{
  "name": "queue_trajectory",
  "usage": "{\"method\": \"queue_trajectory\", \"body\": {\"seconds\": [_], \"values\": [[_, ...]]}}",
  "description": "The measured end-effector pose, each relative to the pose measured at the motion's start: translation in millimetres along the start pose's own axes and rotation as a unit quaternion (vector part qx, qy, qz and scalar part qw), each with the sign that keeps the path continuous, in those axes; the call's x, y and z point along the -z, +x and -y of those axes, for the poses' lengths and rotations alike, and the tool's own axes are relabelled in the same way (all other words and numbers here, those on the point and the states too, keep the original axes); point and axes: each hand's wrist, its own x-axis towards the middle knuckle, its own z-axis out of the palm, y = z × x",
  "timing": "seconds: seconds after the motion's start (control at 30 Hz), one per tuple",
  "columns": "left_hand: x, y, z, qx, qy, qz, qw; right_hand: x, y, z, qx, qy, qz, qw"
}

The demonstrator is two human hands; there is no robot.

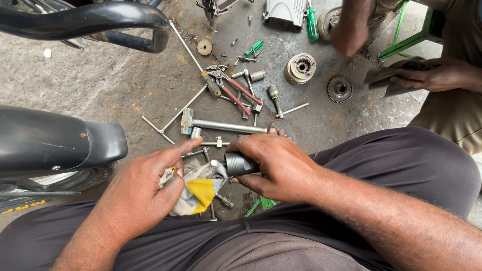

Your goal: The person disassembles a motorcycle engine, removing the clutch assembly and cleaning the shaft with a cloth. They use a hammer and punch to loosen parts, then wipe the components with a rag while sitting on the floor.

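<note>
- Concrete floor: oily, strewn with loose tools; a motorcycle seat stands at its left edge.
- Right hand: grip closed round a dark cylindrical part, held just above the floor's near edge, between the knees.
- Left hand: grip pinching a grey-and-yellow rag against that part.
- Risk: greasy metal may slip and drop among the red-handled pliers and hammer.
</note>
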Motion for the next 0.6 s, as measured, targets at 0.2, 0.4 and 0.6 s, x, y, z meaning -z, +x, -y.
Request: {"method": "queue_trajectory", "body": {"seconds": [0.2, 0.4, 0.6], "values": [[2.3, -14.6, 10.9, 0.061, -0.361, 0.060, 0.928, -6.8, -2.3, -6.2, 0.119, -0.043, -0.033, 0.991], [0.3, -12.8, 18.4, 0.004, -0.470, -0.080, 0.879, -11.4, -4.3, -15.7, 0.138, -0.079, -0.009, 0.987], [0.1, 2.9, 8.4, 0.016, 0.098, -0.061, 0.993, -2.0, -7.2, -7.5, 0.132, 0.006, -0.013, 0.991]]}}
